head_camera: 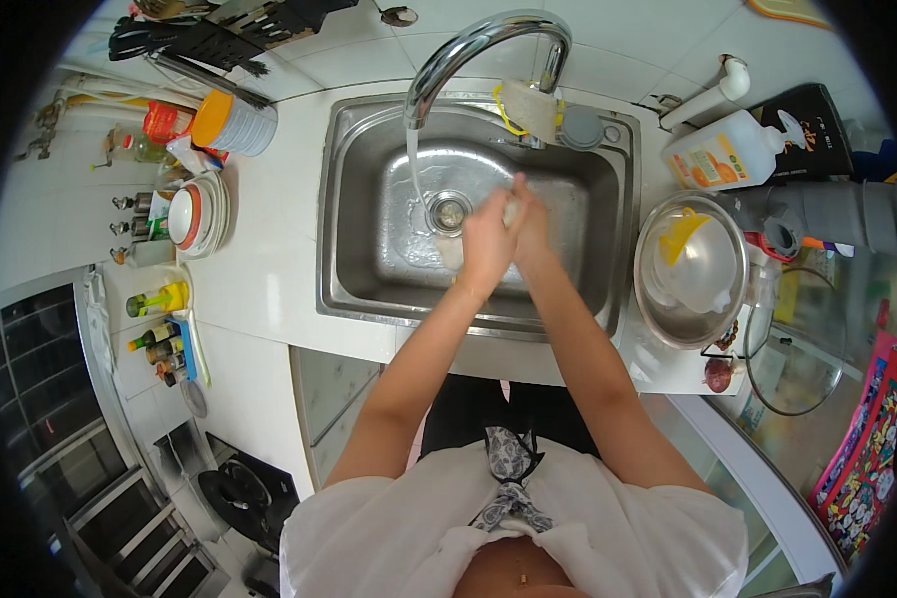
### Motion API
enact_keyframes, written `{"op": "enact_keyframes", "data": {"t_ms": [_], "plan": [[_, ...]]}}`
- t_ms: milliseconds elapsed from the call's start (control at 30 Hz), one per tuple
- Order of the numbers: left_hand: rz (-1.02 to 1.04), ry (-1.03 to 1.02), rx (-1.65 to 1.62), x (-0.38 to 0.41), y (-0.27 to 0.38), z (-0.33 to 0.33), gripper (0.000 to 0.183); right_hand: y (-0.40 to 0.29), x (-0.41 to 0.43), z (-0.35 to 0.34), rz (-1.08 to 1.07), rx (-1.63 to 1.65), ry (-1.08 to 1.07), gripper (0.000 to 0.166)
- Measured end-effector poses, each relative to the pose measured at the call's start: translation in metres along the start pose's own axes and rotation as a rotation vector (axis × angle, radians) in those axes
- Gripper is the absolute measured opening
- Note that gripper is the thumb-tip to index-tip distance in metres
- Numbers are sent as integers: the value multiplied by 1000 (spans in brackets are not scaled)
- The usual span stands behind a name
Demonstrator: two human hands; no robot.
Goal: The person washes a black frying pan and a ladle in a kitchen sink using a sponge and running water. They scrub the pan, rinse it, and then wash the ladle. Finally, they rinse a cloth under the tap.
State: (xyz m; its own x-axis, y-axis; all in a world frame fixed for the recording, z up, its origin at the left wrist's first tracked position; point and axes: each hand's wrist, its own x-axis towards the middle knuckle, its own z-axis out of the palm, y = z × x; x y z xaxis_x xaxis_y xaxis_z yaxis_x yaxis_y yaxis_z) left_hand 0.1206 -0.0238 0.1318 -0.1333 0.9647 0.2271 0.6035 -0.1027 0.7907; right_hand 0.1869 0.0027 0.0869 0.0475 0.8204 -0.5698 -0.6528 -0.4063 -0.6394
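Note:
My left hand (487,243) and my right hand (532,228) are pressed together over the stainless-steel sink (598,217). Between them shows a small pale item (511,212), too blurred to name, and both hands close around it. Just left of my left hand, a pale, soft-looking piece (450,253) lies low in the basin; whether it joins the held item cannot be told. A thin stream of water (415,168) runs from the chrome faucet (448,63) and falls beside the drain strainer (449,213), left of my hands.
A loofah-like scrubber (529,108) with yellow edging rests at the faucet base beside a grey round lid (581,128). Right of the sink stand a metal bowl (654,299) holding pale plastic ware and a pump bottle (725,153). Stacked dishes (213,217) and a lidded canister (243,127) stand left.

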Motion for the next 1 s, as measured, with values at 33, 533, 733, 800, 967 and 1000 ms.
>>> {"op": "enact_keyframes", "data": {"t_ms": [33, 533, 733, 800, 967, 1000], "plan": [[-130, 31, 2, 12, -9, -2, 27, 9, -8, 10, 43, 16, 1, 32], [-198, 48, 112, 5, -9, 31, 37, 18, 22, -27, 121, -19, 75, 35], [-226, 90, 95, 26, -36, 24, 38, 3, -14, -4, 198, -205, 12, 42], [-202, 95, 90, 7, -24, 33, 38, -16, 0, -13, 135, -407, 85, 41], [-233, 37, 104, 18, -31, 30, 40, 6, -4, -12, 236, 10, 25, 42], [-263, 46, 91, 30, -35, 23, 40, 3, -9, -8, 236, -54, 30, 41]]}}
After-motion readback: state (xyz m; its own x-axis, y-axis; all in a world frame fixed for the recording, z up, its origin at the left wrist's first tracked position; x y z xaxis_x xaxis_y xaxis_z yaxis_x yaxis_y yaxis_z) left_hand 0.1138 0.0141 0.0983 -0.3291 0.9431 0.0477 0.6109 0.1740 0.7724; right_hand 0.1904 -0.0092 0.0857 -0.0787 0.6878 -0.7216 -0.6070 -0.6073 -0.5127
